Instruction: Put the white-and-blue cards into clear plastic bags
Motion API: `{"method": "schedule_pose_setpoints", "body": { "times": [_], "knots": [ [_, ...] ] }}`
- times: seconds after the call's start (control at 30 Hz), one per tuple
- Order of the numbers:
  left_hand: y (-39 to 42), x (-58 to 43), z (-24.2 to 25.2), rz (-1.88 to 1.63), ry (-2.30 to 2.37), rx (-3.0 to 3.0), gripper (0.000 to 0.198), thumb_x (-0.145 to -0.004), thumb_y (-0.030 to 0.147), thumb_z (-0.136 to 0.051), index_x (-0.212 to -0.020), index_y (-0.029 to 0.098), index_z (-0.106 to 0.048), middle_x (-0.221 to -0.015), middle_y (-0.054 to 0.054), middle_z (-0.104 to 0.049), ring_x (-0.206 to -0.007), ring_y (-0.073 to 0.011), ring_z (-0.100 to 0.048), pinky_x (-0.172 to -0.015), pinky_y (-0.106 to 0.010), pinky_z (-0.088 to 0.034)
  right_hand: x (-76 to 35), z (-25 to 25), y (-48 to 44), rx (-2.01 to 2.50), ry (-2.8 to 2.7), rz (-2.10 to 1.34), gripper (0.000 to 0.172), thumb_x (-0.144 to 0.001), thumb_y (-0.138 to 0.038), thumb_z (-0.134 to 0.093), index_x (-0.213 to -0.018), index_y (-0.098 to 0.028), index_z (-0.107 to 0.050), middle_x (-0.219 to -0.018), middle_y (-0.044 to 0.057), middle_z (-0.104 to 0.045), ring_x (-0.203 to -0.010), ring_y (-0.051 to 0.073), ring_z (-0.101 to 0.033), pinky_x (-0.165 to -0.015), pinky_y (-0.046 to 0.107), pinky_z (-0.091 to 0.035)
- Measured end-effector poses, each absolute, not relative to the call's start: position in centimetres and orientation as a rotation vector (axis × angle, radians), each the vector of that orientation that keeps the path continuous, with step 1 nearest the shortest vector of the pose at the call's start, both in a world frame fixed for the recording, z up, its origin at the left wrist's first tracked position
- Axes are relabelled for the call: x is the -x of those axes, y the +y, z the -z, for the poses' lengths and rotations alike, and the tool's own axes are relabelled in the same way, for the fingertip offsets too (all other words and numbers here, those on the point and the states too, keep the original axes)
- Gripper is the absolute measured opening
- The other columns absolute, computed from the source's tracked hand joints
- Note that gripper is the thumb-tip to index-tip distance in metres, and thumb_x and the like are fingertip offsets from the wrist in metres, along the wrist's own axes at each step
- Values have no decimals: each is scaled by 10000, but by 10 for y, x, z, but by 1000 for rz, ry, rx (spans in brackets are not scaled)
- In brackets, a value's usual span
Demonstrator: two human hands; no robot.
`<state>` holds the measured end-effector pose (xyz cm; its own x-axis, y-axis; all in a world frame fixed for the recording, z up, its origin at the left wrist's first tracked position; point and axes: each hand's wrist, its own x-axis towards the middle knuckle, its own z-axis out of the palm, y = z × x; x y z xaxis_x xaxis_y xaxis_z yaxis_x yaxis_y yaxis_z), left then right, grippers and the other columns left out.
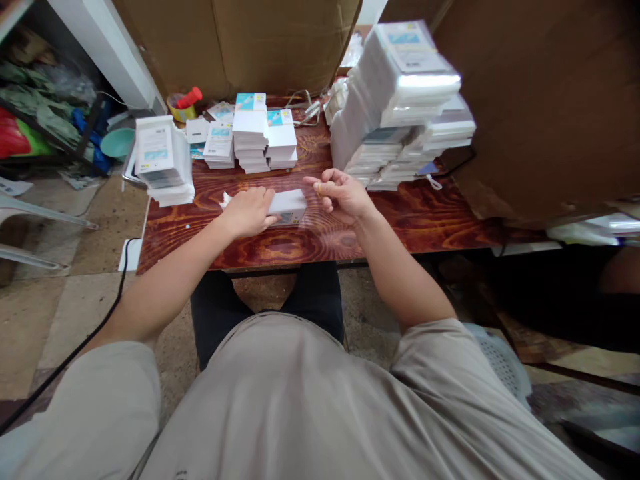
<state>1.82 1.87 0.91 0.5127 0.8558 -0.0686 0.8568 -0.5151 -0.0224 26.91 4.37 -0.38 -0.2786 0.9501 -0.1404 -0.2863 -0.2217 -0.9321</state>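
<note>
A small white box (289,206) lies on the wooden table (430,217) in front of me. My left hand (249,211) is closed over the box's left end and presses it down. My right hand (342,193) hovers just right of the box, fingers curled and pinched together near a clear plastic sleeve (320,223) that lies flat on the table under and beside the box. What the pinched fingers hold is too thin to make out.
Stacks of white boxes (257,137) stand at the back of the table. A tall pile of wrapped boxes (400,107) rises at the right. Another stack (163,157) sits at the left edge. Cardboard cartons (235,40) stand behind and to the right.
</note>
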Motion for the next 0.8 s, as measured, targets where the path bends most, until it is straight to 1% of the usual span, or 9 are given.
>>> {"method": "schedule_pose_setpoints", "body": {
  "times": [0.07, 0.17, 0.23, 0.3, 0.37, 0.43, 0.5, 0.63, 0.8],
  "knots": [
    [19, -18, -8, 104, 1531, -2714, 517, -991, 535, -557, -1314, 131, -548, -1263, -186, -669, -1164, -339, -640, -905, -414, -472, -269, 9, 45, 1087, -1147, -1556, 552, -591, -416, -987, -760, -222, -499, -862, 19, -787, -421, 52, -519, -349, 180, -358],
    [20, -17, -7, 104, 1516, -2702, 509, -991, 522, -563, -1323, 135, -547, -1274, -189, -666, -1176, -339, -640, -918, -413, -469, -272, 4, 46, 1192, -1415, -1349, 500, -634, -585, -937, -771, -200, -648, -703, 22, -727, -496, 119, -590, -427, 245, -450],
    [20, -16, -7, 112, 1506, -2702, 497, -990, 510, -569, -1320, 138, -549, -1278, -188, -667, -1177, -338, -642, -917, -412, -470, -272, -5, 47, 1186, -1680, -1185, 515, -624, -573, -945, -894, -186, -740, -772, 43, -747, -641, 178, -663, -572, 309, -536],
    [21, -15, -8, 114, 1490, -2711, 484, -986, 488, -580, -1314, 133, -552, -1276, -191, -669, -1174, -343, -646, -909, -416, -473, -268, -17, 50, 1201, -1999, -982, 619, -575, -522, -982, -1049, -194, -757, -931, 64, -766, -860, 252, -711, -768, 375, -568],
    [21, -15, -9, 122, 1479, -2719, 473, -981, 469, -591, -1307, 128, -555, -1271, -193, -671, -1172, -348, -649, -903, -420, -475, -260, -26, 53, 1251, -2306, -727, 729, -573, -516, -984, -1177, -203, -723, -1109, 92, -742, -1057, 325, -690, -916, 425, -530],
    [21, -15, -9, 136, 1475, -2729, 473, -984, 471, -588, -1303, 124, -558, -1264, -193, -673, -1170, -349, -652, -895, -417, -477, -251, -30, 57, 1288, -2554, -481, 778, -621, -553, -948, -1256, -196, -676, -1248, 128, -689, -1153, 379, -651, -976, 451, -486],
    [20, -16, -8, 139, 1486, -2746, 481, -997, 487, -565, -1305, 117, -558, -1252, -191, -676, -1166, -349, -656, -876, -411, -481, -242, -28, 61, 1293, -2734, -312, 814, -639, -587, -922, -1288, -182, -643, -1321, 162, -647, -1155, 402, -642, -979, 457, -466],
    [19, -15, -3, 102, 1520, -2776, 503, -1012, 510, -528, -1299, 98, -557, -1225, -192, -680, -1146, -349, -662, -839, -403, -487, -234, -13, 64, 1324, -2913, -205, 870, -607, -587, -926, -1311, -183, -611, -1303, 174, -662, -1062, 388, -676, -905, 433, -474],
    [16, -11, 0, 54, 1487, -2756, 537, -1009, 542, -517, -1319, 105, -556, -1241, -187, -679, -1167, -342, -656, -861, -403, -490, -239, 4, 58, 1401, -2710, -316, 715, -645, -556, -894, -1211, -204, -636, -1223, 129, -721, -1017, 341, -695, -805, 371, -474]
  ]
}}
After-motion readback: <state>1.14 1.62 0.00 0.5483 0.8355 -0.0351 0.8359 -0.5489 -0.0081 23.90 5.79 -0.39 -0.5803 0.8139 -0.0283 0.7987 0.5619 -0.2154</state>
